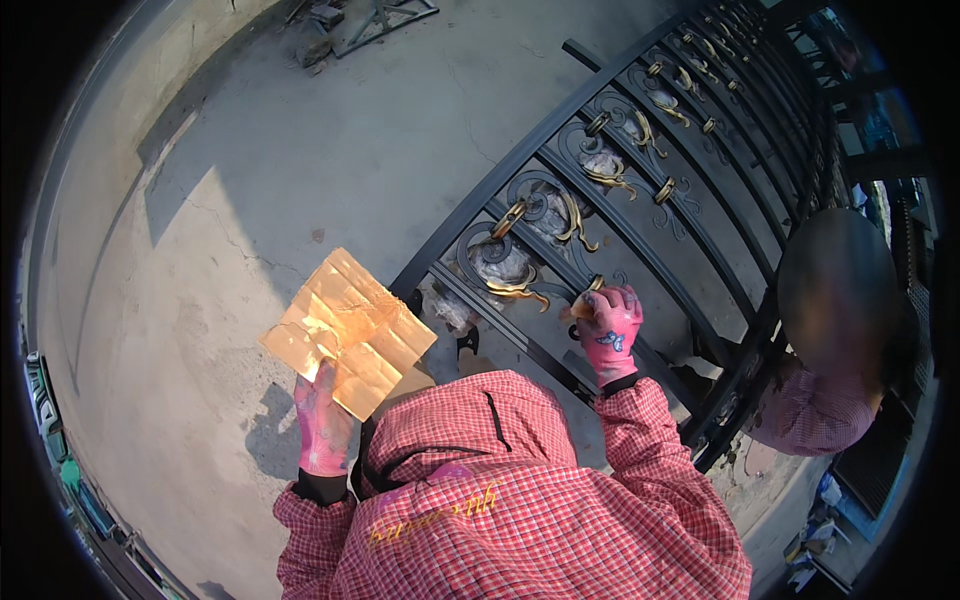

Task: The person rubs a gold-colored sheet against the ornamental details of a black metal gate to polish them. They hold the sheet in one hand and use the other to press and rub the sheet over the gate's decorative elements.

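My left hand [325,420], in a pink glove, grips the lower edge of a creased piece of cardboard [375,340] smeared with shiny gold paint. My right hand [611,325], gloved in pink too, is closed round a small tan, gold-stained piece [582,307] whose kind I cannot make out. It is over the near end of a dark metal railing panel [540,350], beside a gold-coloured collar [596,283] on a scroll. Just left of that hand, a gold leaf ornament [520,292] curls from another scroll.
The panel curves away to the upper right with several gold-accented scrolls, and clear plastic wrap [500,265] shows behind some. At the right a person [815,400] in a checked top is close to the railing. Metal pieces [385,22] lie on the concrete floor [370,130] at the far side.
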`<state>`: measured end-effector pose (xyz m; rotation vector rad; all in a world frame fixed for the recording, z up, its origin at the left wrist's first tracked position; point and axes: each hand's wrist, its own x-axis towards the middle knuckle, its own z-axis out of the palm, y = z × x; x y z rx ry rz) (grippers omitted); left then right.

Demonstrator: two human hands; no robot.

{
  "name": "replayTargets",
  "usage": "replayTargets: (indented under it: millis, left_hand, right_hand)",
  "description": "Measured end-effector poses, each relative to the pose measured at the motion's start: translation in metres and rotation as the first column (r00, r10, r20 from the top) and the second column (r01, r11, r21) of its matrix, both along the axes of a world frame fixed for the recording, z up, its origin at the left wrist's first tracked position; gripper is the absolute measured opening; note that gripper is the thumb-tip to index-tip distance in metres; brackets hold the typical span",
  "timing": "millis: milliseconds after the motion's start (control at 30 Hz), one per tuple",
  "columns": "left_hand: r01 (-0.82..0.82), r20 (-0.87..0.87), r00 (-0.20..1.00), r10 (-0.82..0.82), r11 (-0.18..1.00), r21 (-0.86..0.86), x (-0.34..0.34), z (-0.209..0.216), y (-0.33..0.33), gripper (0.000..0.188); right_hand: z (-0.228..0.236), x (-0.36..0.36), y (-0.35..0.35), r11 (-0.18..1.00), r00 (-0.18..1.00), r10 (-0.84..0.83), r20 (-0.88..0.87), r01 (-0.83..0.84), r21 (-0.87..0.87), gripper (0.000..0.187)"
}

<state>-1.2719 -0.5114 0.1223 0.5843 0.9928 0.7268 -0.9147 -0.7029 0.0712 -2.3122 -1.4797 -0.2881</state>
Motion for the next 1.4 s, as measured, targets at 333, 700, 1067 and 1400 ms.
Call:
replayTargets:
  millis: [333,700,1067,1400]
  left_hand:
    - [0.048,-0.021,0.999,-0.048,0.999,0.008,-0.004,0.018,0.054,0.049]
    - [0.095,-0.029,0.995,-0.095,0.995,-0.02,-0.037,-0.002,0.12,0.048]
    - [0.129,-0.013,0.991,-0.131,0.989,-0.075,-0.057,-0.013,0.148,0.05]
    - [0.25,-0.016,0.968,-0.252,0.966,-0.066,-0.063,-0.019,0.207,0.051]
  right_hand:
    - [0.026,-0.029,0.059,0.994,0.995,-0.07,-0.068,0.076,0.079,0.041]
    - [-0.006,-0.05,0.085,0.947,0.96,-0.277,0.026,0.278,-0.16,0.028]
    - [0.0,-0.058,0.095,0.891,0.908,-0.415,0.065,0.42,-0.172,0.027]
    - [0.003,-0.064,0.105,0.777,0.822,-0.562,0.093,0.564,-0.28,0.028]
